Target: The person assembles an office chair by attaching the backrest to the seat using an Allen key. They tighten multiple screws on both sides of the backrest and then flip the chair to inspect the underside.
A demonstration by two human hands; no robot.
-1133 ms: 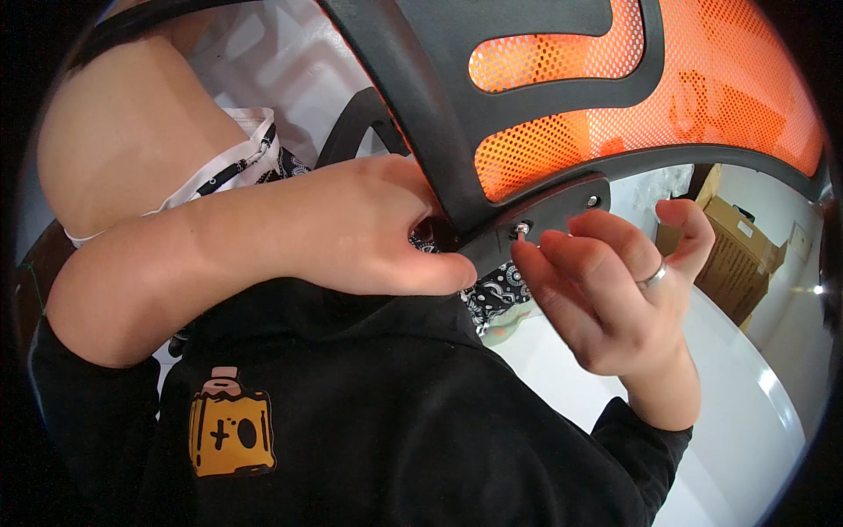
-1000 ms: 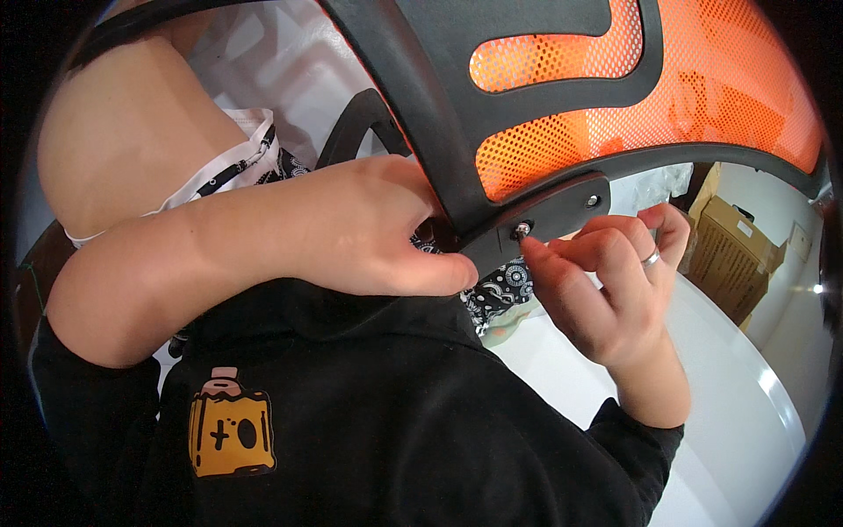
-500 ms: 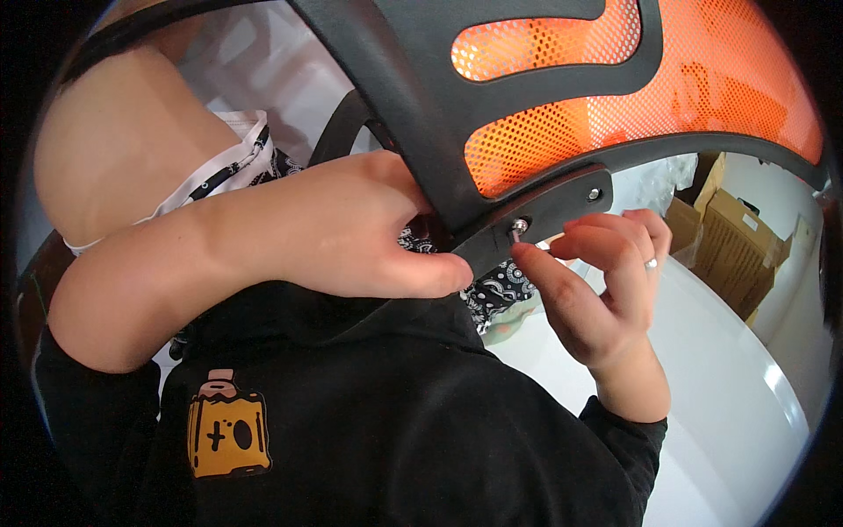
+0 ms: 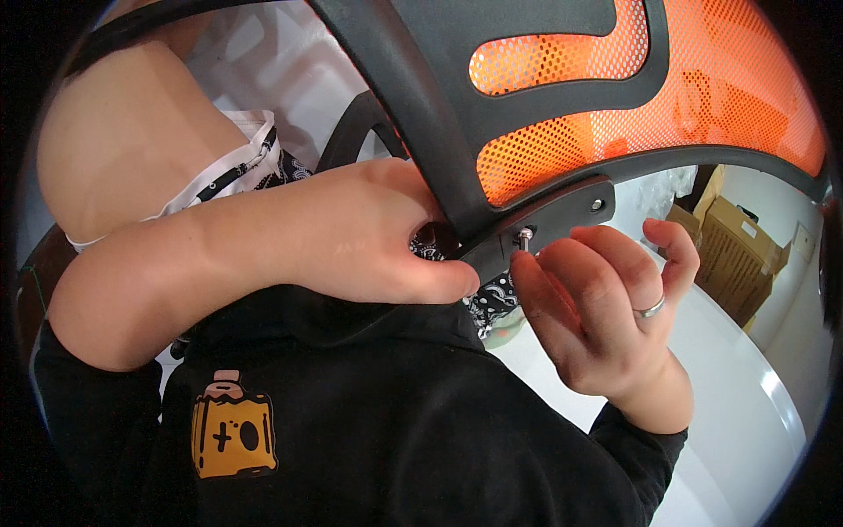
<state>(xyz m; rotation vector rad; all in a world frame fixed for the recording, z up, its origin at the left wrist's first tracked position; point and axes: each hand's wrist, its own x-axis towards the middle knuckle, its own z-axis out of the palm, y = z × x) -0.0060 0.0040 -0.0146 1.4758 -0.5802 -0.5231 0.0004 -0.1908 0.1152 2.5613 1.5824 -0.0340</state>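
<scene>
An orange mesh chair back (image 4: 544, 162) with a black plastic frame (image 4: 421, 105) leans across my lap. A black armrest bracket (image 4: 562, 206) lies against its lower edge, with one bolt in its far end and another bolt (image 4: 526, 235) nearer me. My left hand (image 4: 399, 233) is wrapped round the frame and bracket, its thumb along the near side and its fingers hidden behind. My right hand (image 4: 606, 307), a ring on one finger, is closed with thumb and forefinger pinching a thin metal hex key (image 4: 524, 246) at the nearer bolt. Most of the key is hidden by the fingers.
Cardboard boxes (image 4: 738, 255) and clear plastic wrap (image 4: 654, 193) stand at the far right, beyond a white surface (image 4: 729, 395). Patterned black-and-white cloth (image 4: 496, 303) shows under the bracket. My bare knee (image 4: 132, 140) is at the left.
My right hand has turned and moved slightly right and down, its fingers curling more. The chair back has shifted a little to the right and down; my left hand keeps its hold.
</scene>
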